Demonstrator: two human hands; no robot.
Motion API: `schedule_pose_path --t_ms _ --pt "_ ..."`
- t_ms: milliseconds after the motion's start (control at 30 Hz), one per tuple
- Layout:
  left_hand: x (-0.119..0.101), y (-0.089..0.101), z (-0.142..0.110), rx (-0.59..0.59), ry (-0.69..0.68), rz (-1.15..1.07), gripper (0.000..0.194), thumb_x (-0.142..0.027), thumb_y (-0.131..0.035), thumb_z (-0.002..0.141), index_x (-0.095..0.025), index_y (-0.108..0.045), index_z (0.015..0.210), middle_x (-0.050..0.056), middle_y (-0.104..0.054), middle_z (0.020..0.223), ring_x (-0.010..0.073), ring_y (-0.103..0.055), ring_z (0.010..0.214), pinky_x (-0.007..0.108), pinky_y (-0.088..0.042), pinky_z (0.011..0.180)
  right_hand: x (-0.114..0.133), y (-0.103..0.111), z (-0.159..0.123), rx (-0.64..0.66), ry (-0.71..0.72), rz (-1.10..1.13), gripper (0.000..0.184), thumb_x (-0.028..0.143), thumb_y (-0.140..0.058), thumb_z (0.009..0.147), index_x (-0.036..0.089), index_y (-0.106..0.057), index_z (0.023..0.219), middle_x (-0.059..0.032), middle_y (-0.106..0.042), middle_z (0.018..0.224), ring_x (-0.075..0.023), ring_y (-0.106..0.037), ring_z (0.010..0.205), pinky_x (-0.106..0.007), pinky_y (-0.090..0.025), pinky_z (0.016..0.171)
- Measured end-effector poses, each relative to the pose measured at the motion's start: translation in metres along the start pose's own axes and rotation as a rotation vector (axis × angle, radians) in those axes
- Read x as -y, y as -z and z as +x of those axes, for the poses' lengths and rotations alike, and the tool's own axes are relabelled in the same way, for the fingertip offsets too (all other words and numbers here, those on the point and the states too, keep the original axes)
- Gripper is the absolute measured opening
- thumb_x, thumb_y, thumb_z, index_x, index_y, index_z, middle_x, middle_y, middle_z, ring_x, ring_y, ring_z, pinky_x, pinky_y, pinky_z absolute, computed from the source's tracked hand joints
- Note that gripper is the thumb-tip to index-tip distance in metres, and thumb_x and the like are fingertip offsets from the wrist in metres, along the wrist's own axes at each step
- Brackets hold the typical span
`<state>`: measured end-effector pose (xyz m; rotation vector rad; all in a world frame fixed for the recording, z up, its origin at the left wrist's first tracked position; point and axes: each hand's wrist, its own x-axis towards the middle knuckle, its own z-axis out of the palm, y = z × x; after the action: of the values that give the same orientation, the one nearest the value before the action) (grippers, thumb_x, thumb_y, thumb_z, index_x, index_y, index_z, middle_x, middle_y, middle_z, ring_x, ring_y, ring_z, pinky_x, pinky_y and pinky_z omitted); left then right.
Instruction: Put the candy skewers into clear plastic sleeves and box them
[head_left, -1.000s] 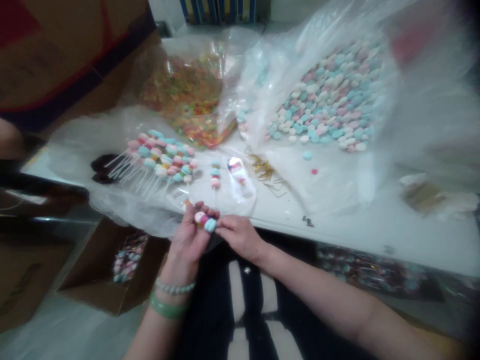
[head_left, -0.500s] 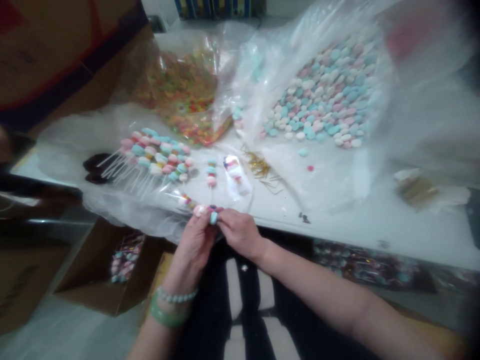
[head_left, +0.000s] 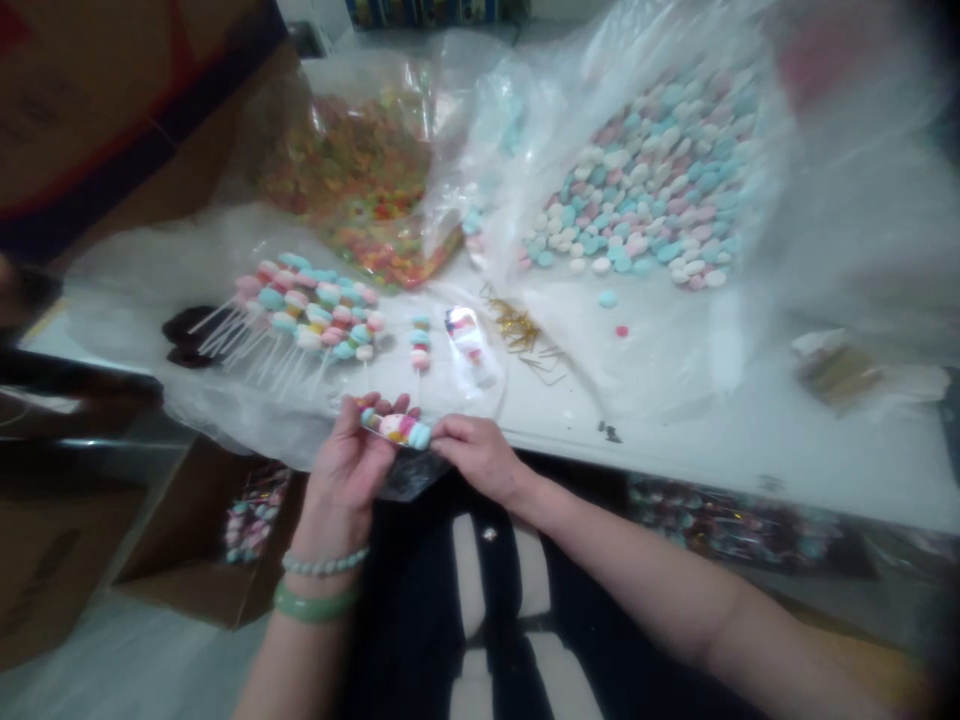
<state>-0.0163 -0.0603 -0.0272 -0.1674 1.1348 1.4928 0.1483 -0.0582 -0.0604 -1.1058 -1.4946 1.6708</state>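
My left hand (head_left: pixel 352 450) is turned palm up, its fingers curled around a marshmallow skewer (head_left: pixel 394 428) of pink, blue and yellow pieces. My right hand (head_left: pixel 476 455) pinches the skewer's right end, beside a blue piece. Clear plastic (head_left: pixel 409 475) hangs just under the hands. Beyond them, one finished-looking candy stick (head_left: pixel 420 345) lies alone on the table. Left of it is a pile of similar candy sticks (head_left: pixel 315 310) with white stems pointing toward me.
A bag of orange and green gummies (head_left: pixel 360 170) lies at the back. To its right sprawls a bag of pastel candies (head_left: pixel 637 190). Gold twist ties (head_left: pixel 517 325) lie beside a small printed packet (head_left: pixel 469 340). An open carton (head_left: pixel 202 540) stands below the table edge.
My left hand has moved left and opened its palm upward, so more of the marshmallow skewer shows. My right hand has barely moved and stays at the skewer's end.
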Motion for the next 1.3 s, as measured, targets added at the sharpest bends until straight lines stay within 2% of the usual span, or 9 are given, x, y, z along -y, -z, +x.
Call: schedule_pose_path --t_ms 200,367,500,667,867,1033,1167,1233,1300 --pt "-0.001 0.002 0.001 -0.037 0.012 0.047 0.042 -0.037 -0.038 0.103 -0.013 -0.061 0.077 0.008 -0.067 0.078 0.0279 -0.071 0.093 0.047 -0.06 0.084 -0.004 0.0 0.001 0.023 0.06 -0.151 0.012 0.017 -0.059 0.085 0.019 -0.068 0.076 0.0015 -0.064 0.073 -0.0142 -0.058 0.074 -0.025 -0.042 0.072" --pt "0.004 -0.006 -0.006 -0.065 -0.034 0.069 0.04 -0.032 -0.04 0.103 -0.015 -0.059 0.072 0.007 -0.065 0.076 0.0246 -0.071 0.09 0.041 -0.059 0.083 -0.01 -0.001 0.0 0.0 0.234 -0.505 0.013 0.017 -0.057 0.091 0.019 -0.067 0.084 -0.0044 -0.07 0.089 -0.0176 -0.062 0.086 -0.027 -0.043 0.078" --pt "0.011 -0.011 -0.01 -0.044 -0.04 0.089 0.041 -0.032 -0.041 0.103 -0.015 -0.059 0.07 0.008 -0.065 0.076 0.0244 -0.071 0.09 0.039 -0.059 0.082 -0.013 -0.002 -0.002 0.029 0.284 -0.612 0.015 0.02 -0.053 0.094 0.019 -0.067 0.089 -0.0075 -0.07 0.093 -0.0192 -0.062 0.089 -0.027 -0.043 0.078" --pt "0.024 -0.01 -0.01 -0.015 0.014 0.077 0.039 -0.034 -0.046 0.101 -0.016 -0.061 0.07 0.007 -0.065 0.073 0.0229 -0.07 0.084 0.04 -0.058 0.083 -0.011 -0.006 -0.003 -0.003 0.265 -0.44 0.014 0.019 -0.055 0.093 0.021 -0.065 0.084 -0.0033 -0.069 0.09 -0.0164 -0.062 0.085 -0.026 -0.044 0.08" --pt "0.022 -0.005 -0.009 0.025 0.07 0.065 0.032 -0.038 -0.054 0.098 -0.014 -0.067 0.082 0.009 -0.069 0.082 0.0244 -0.071 0.088 0.039 -0.06 0.081 -0.006 0.0 -0.001 -0.048 0.108 -0.311 0.014 0.019 -0.061 0.089 0.021 -0.064 0.076 0.0017 -0.067 0.079 -0.0139 -0.06 0.077 -0.025 -0.042 0.075" --pt "0.014 -0.004 -0.008 -0.016 -0.03 0.084 0.017 -0.019 -0.061 0.093 -0.014 -0.067 0.079 0.006 -0.068 0.08 0.0211 -0.07 0.084 0.037 -0.059 0.083 -0.004 0.0 -0.001 0.001 0.1 -0.367 0.016 0.014 -0.063 0.085 0.02 -0.062 0.071 0.002 -0.065 0.077 -0.0142 -0.059 0.078 -0.025 -0.04 0.075" --pt "0.02 -0.005 -0.007 -0.022 -0.077 0.059 0.023 -0.023 -0.062 0.094 -0.015 -0.064 0.073 0.003 -0.064 0.071 0.0166 -0.066 0.072 0.037 -0.059 0.082 0.0 -0.008 -0.002 -0.017 0.105 -0.298 0.017 0.013 -0.061 0.084 0.02 -0.059 0.068 0.0013 -0.062 0.075 -0.0144 -0.056 0.077 -0.027 -0.04 0.076" --pt "0.022 -0.005 -0.007 -0.007 -0.047 0.05 0.026 -0.028 -0.06 0.095 -0.015 -0.063 0.073 0.002 -0.062 0.069 0.0156 -0.064 0.069 0.037 -0.059 0.081 0.002 -0.009 -0.001 0.015 -0.013 -0.09 0.018 0.013 -0.059 0.083 0.019 -0.057 0.066 0.0031 -0.057 0.066 -0.012 -0.053 0.067 -0.025 -0.04 0.068" --pt "0.022 -0.005 -0.006 0.006 -0.021 0.047 0.027 -0.031 -0.06 0.096 -0.015 -0.064 0.074 0.003 -0.063 0.07 0.0157 -0.064 0.069 0.037 -0.058 0.082 0.003 -0.007 0.001 0.074 -0.234 0.197 0.015 0.015 -0.059 0.081 0.018 -0.056 0.067 0.0059 -0.049 0.056 -0.0087 -0.042 0.05 -0.021 -0.033 0.052"
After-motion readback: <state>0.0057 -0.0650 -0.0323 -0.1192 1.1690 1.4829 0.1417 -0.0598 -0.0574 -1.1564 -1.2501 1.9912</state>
